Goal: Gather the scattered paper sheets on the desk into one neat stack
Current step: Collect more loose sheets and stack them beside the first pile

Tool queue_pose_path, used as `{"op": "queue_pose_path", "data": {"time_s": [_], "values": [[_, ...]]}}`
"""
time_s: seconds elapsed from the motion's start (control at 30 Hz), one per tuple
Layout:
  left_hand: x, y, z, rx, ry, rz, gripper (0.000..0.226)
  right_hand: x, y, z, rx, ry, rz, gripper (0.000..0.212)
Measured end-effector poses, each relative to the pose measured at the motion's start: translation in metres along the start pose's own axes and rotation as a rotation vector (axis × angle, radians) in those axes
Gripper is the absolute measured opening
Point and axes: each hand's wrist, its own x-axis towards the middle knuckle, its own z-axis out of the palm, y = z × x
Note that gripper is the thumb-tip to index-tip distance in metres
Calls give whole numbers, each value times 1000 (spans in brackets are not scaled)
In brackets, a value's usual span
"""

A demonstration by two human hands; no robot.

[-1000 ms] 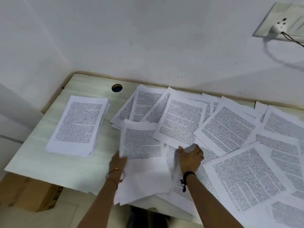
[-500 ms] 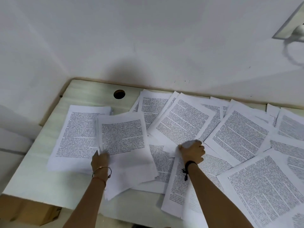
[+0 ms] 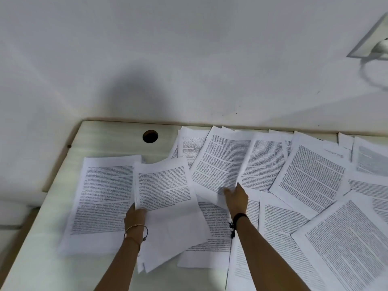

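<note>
Item, left: fingers [image 3: 140,211] of the left hand [image 3: 135,219] curl round the left edge of a bundle of white printed paper sheets [image 3: 165,192]. The pinch sits low on that edge, so the printed upper half lifts off the surface and the blank lower ends trail toward the near edge. It reads as a carrying grip, suited to moving the bundle sideways. Item, right: fingers [image 3: 227,191] of the right hand [image 3: 236,199] lie stretched and fairly flat on a tilted white printed sheet [image 3: 218,162], holding nothing. They appear to press on it to pin it or drag it nearer; whether a corner is caught beneath them cannot be told. Wrists: thin metal bangle [image 3: 136,228] on the left, black cord band [image 3: 239,217] on the right. Stack of white printed pages [image 3: 102,196]: lies squared and text-up toward the left edge of the pale wood-grain desk [image 3: 105,139], with the bundle's left edge overlapping its right side. It is judged to be the collecting point, hence the bundle's place beside it. Scattered sheets [image 3: 310,179]: white printed pages overlapping at all angles, covering the desk from its middle to the right edge and back to the far edge. They are judged to be most of the work remaining. Round dark cable hole [image 3: 150,136]: near the far left corner.
</note>
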Motion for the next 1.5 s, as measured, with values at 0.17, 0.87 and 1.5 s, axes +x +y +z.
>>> {"op": "queue_pose_path", "data": {"time_s": [0.17,0.87,1.5], "values": [[10,3,-3,22,-112,12,67,3,-3,-19,294,27,82,22],[16,10,15,-281,-257,107,45,-46,3,6,-186,-297,-138,18],[-4,1,0,-32,55,148,39,-48,7,32,-616,-177,-722,48]]}}
